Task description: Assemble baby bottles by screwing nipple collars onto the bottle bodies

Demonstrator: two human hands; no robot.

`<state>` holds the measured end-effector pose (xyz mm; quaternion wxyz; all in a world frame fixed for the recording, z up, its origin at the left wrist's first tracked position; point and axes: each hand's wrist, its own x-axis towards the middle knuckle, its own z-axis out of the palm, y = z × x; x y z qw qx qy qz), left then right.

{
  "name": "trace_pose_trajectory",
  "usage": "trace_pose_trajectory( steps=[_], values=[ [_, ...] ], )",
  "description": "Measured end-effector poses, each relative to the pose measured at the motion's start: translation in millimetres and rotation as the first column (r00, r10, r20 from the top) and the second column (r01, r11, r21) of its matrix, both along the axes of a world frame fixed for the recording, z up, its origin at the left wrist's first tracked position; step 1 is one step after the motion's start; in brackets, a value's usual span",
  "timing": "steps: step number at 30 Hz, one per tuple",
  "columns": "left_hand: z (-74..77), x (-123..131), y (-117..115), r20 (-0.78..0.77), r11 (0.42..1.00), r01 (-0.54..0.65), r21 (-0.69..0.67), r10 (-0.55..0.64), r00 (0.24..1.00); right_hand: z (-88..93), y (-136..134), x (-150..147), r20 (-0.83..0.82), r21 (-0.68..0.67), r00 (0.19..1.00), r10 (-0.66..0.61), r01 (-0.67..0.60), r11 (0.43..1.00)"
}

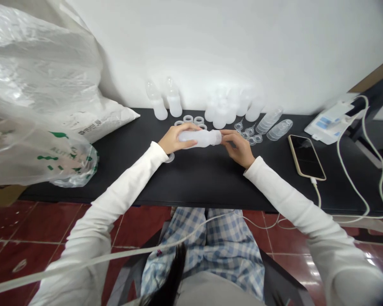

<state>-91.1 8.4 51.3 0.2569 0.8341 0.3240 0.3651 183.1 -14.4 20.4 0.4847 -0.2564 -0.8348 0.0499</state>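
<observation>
Currently, head view: one translucent feeding bottle (203, 138), held sideways over the black table (201, 178); likely light, slightly pliant, perhaps slick. Best hold: its body, where your left hand (174, 139) wraps its fingers; your right hand (239, 148) pinches the collar (216, 137) end.

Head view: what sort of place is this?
Probably a small indoor workspace; whether at home or in a workshop, I cannot tell. A black table stands along a white wall, with grouped bottles and loose clear covers on it.
</observation>
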Motion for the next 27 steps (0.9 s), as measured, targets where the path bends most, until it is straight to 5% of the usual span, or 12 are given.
trace_pose_trajectory(
  steps=[3,7,10,12,16,20,27],
  values=[
    [7.7,3,1,0.077,0.973,0.023,-0.232,-0.005,0.997,-1.2,1,3,0.081,0.071,0.995,-0.061,0.056,0.996],
    [17.9,4,-1,0.099,0.816,0.119,-0.565,-0.076,0.992,-5.5,5,11,0.202,0.292,0.973,-0.113,0.05,0.955],
    [20.4,5,-3,0.114,0.736,0.124,-0.666,-0.064,0.991,-6.1,5,16,0.308,0.329,0.944,-0.122,0.015,0.944],
    [19.1,7,-4,0.108,0.743,0.088,-0.664,-0.02,0.994,-5.9,5,18,0.353,0.292,0.928,-0.121,0.014,0.956],
    [12.1,11,-4,0.086,0.85,-0.026,-0.526,0.084,0.993,-6.8,6,16,0.341,0.229,0.933,-0.118,0.039,0.973],
    [4.4,13,-7,0.073,0.979,-0.129,-0.159,0.142,0.987,-4.9,9,12,0.26,0.07,0.964,-0.059,0.042,0.997],
    [-5.8,7,-10,-0.13,0.927,-0.102,0.361,0.159,0.979,-0.3,5,4,0.033,-0.259,0.991,0.133,-0.12,0.958]
  ],
)
